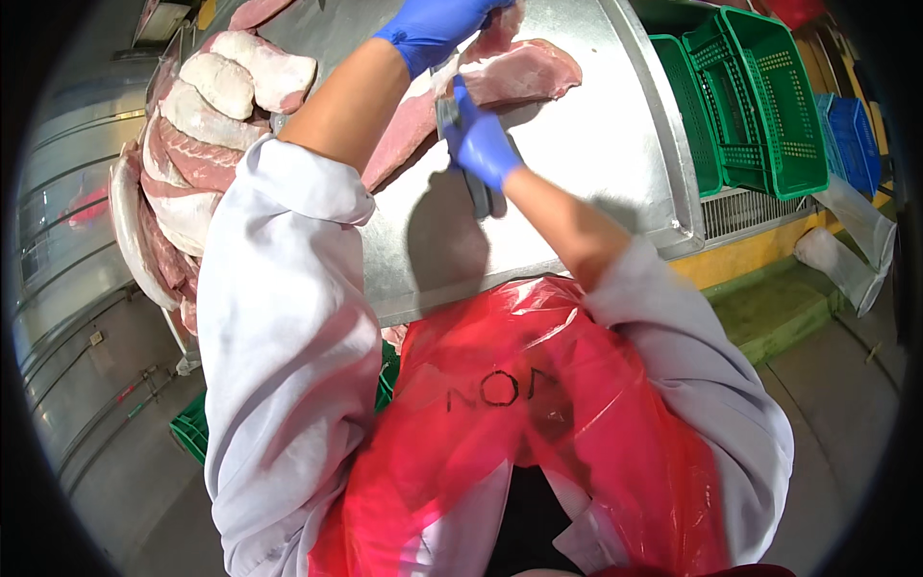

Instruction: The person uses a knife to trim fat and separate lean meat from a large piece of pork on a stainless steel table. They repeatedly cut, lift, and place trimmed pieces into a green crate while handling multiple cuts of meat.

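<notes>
A long slab of raw pink meat (529, 72) lies slantwise on a metal table (567, 173). In a blue glove, my left hand (437, 31) is closed on a flap at the slab's far side; its fingertips are partly cut off by the upper edge. My right hand (483, 144), also gloved in blue, is closed around a knife with a grey and dark handle (481, 195). Its index finger stretches forward along the knife, against the meat's near edge. The blade is mostly hidden by the hand and the meat.
Several raw meat pieces with white fat (192, 115) are piled at the left. Green perforated crates (779, 106) and a blue crate (851, 139) stand at the right, by clear plastic wrap (846, 255). Another green crate (192, 423) sits low at the left. A raised table rim (687, 207) runs along the right.
</notes>
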Action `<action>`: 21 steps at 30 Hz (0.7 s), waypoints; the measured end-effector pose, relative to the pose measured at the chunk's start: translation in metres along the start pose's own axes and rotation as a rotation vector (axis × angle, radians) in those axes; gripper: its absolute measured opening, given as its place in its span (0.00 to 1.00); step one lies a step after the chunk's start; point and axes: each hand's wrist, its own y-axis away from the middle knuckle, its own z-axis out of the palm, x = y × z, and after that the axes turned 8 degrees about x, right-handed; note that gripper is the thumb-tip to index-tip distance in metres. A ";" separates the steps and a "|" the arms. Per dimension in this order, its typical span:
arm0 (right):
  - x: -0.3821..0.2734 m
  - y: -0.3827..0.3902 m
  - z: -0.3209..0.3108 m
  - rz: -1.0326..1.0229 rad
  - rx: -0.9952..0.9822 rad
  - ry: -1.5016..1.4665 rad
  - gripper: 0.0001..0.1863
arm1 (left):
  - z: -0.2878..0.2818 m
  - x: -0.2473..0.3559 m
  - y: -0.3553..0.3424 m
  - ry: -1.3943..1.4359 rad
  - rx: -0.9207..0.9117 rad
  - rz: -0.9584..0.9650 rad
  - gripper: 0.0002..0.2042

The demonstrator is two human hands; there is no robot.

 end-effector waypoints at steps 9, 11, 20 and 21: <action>-0.012 0.030 0.046 0.024 0.028 -0.034 0.41 | -0.024 0.016 0.020 0.285 0.018 0.065 0.09; 0.016 -0.011 0.069 -0.341 0.150 0.250 0.38 | -0.022 0.033 0.034 0.272 -0.014 0.090 0.08; -0.012 0.007 0.084 -0.034 0.138 0.011 0.42 | -0.055 0.039 0.045 0.699 -0.134 0.171 0.04; 0.001 -0.004 0.098 -0.248 0.108 0.081 0.41 | -0.062 0.048 0.062 0.687 -0.104 0.179 0.04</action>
